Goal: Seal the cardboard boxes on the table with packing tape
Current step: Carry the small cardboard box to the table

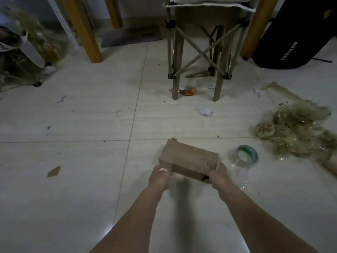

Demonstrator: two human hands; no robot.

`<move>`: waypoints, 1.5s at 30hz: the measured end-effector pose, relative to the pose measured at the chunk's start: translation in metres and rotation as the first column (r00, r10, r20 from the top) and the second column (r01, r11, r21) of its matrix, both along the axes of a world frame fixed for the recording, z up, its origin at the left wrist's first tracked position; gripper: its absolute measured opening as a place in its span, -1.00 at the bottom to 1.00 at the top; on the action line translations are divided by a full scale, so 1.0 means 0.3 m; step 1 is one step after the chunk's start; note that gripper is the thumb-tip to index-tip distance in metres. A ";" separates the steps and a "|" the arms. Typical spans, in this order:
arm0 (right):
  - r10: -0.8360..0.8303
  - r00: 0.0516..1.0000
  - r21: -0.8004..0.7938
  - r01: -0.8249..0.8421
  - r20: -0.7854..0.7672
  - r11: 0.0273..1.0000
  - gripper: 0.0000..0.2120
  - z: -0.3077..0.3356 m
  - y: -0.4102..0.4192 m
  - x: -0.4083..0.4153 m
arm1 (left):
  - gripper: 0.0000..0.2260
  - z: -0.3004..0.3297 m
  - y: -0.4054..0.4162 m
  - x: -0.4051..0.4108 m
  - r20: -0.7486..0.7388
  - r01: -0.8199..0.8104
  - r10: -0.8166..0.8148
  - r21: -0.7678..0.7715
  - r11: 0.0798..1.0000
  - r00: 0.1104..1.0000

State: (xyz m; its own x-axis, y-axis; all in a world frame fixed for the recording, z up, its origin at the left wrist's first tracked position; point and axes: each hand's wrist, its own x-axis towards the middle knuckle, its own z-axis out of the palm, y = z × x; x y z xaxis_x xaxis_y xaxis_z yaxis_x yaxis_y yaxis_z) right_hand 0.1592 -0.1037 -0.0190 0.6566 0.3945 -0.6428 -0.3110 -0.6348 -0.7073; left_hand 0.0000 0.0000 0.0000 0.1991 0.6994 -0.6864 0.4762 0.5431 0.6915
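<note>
A small brown cardboard box (187,157) is held just above the tiled floor (82,161), its long side slanting from upper left to lower right. My left hand (160,177) grips its near left corner. My right hand (218,175) grips its right end, where a flap looks torn and a dark gap shows. A roll of clear packing tape (245,155) with a green-printed core lies on the floor just right of the box, a loose strip trailing toward me.
A folding camp chair (200,52) stands ahead. A heap of crumpled used tape (295,132) lies at the right. Wooden table legs (85,33), a black bag (295,39), paper scraps (205,111) and a cardboard scrap (54,171) dot the floor.
</note>
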 end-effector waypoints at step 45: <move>0.107 0.988 0.536 -0.030 -0.114 0.844 -0.66 1.264 0.070 -0.337 | -0.58 1.193 0.000 -0.255 0.354 -0.128 0.206 -0.231 0.964 0.912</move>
